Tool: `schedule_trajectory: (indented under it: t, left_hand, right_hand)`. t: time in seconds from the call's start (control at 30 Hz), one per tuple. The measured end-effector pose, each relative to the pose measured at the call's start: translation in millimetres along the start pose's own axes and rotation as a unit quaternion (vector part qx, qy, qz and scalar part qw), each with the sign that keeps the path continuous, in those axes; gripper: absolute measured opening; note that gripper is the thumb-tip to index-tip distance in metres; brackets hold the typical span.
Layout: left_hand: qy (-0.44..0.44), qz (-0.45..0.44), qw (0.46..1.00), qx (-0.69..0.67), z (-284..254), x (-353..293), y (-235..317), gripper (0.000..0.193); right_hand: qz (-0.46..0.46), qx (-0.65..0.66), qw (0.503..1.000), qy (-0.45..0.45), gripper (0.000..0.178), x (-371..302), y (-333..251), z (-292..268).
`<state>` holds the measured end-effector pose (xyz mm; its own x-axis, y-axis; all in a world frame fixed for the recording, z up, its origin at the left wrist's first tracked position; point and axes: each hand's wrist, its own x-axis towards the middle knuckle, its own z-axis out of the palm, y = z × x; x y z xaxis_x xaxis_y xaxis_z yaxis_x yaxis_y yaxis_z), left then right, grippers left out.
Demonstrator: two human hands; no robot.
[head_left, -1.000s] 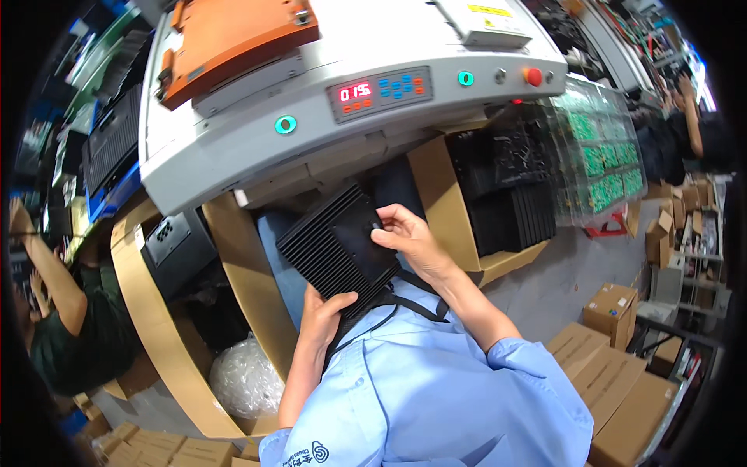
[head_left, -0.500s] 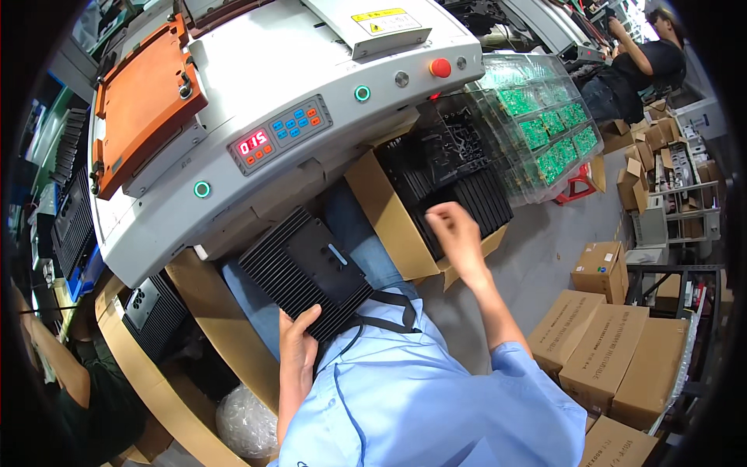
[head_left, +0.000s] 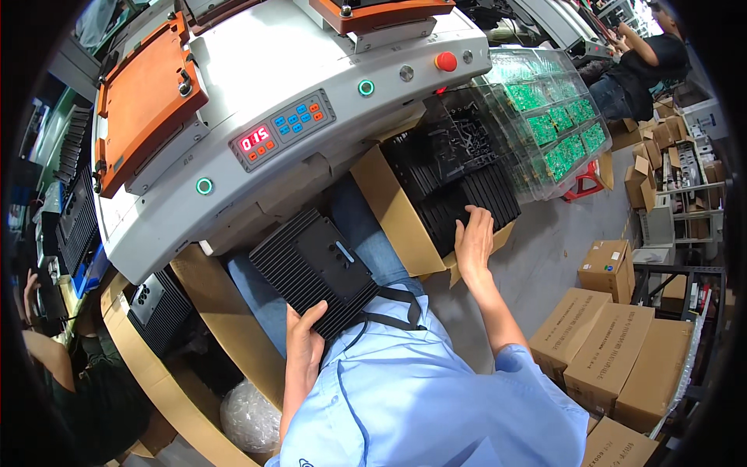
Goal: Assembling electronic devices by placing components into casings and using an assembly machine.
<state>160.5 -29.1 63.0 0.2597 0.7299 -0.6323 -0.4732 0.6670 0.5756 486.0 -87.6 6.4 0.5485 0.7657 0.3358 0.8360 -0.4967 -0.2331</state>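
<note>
My left hand [head_left: 306, 340] grips the lower edge of a black finned metal housing [head_left: 311, 268], thumb on top of its fins. The housing lies tilted over my lap, its flat middle plate and a pale blue strip facing up. My right hand [head_left: 474, 243] is open over the near side of a cardboard box [head_left: 389, 206], with nothing visible in it. Black ribbed parts [head_left: 476, 198] stand in that box, just beyond my fingers. Whether the fingertips touch them I cannot tell.
A white machine [head_left: 261, 86] with a lit control panel [head_left: 282, 128] stands ahead, bearing an orange fixture [head_left: 148, 105] and another orange fixture [head_left: 389, 14]. Green circuit boards [head_left: 556, 121] fill clear trays at the right. An open carton [head_left: 140, 373] stands left. Closed cartons [head_left: 607, 350] are stacked right.
At the machine's top right, an orange fixture has come into view over the white platform. My right hand has shifted slightly right and down, its fingers opening out. My left hand still holds the housing.
</note>
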Motion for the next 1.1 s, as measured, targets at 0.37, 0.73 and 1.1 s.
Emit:
schedule_trajectory:
  t: [0.37, 0.73, 1.1]
  left_hand:
    - [-0.007, 0.0, 1.0, 0.021, -4, 1, -2, 0.064]
    - [-0.034, -0.023, 0.999, -0.016, -12, 3, -6, 0.058]
    - [-0.025, -0.043, 0.997, -0.066, -12, 3, -3, 0.047]
  right_hand:
    - [-0.022, -0.083, 0.996, 0.017, 0.049, -13, -7, 0]
    - [-0.014, 0.053, 0.993, -0.105, 0.052, -31, 6, 32]
    - [0.047, 0.07, 0.99, -0.116, 0.061, -12, -3, 16]
